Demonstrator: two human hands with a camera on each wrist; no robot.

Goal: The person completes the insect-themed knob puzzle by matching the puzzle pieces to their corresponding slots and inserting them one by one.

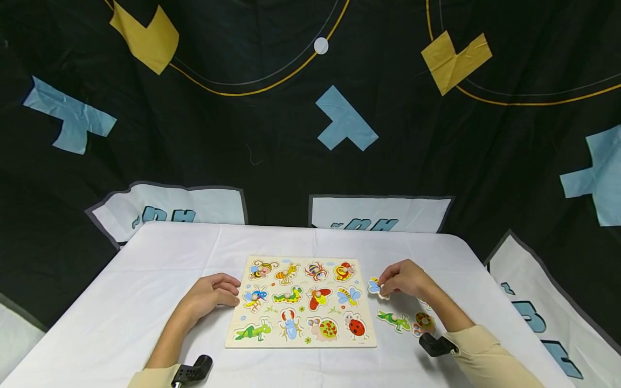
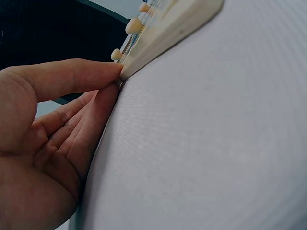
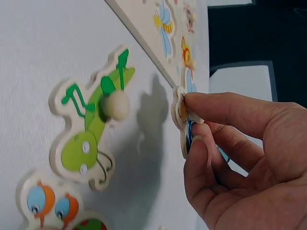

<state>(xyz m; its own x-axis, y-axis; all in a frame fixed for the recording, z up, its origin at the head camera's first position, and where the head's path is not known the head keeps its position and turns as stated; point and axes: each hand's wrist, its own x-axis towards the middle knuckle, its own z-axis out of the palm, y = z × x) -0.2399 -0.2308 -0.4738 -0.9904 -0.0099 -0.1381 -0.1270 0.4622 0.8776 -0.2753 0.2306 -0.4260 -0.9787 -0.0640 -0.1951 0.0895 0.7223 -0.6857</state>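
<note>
A wooden insect puzzle board (image 1: 301, 340) lies on the white table, several of its pictures fitted with knobbed pieces. My left hand (image 1: 213, 295) is at the board's left edge; in the left wrist view, thumb and fingertips pinch that edge. Just right of the board, my right hand (image 1: 405, 278) holds a blue-winged insect piece (image 1: 374, 286) between thumb and fingers. The right wrist view shows this piece tipped on edge above the cloth, partly covered by the fingers. A matching blue-winged picture (image 1: 348, 295) shows at the board's right side.
Loose on the cloth below my right hand lie a green grasshopper piece (image 1: 394, 320) with a round knob and a snail piece (image 1: 424, 321). Another piece is mostly hidden under the right forearm. A black curtain (image 1: 281, 161) hangs behind the white table (image 1: 271, 240).
</note>
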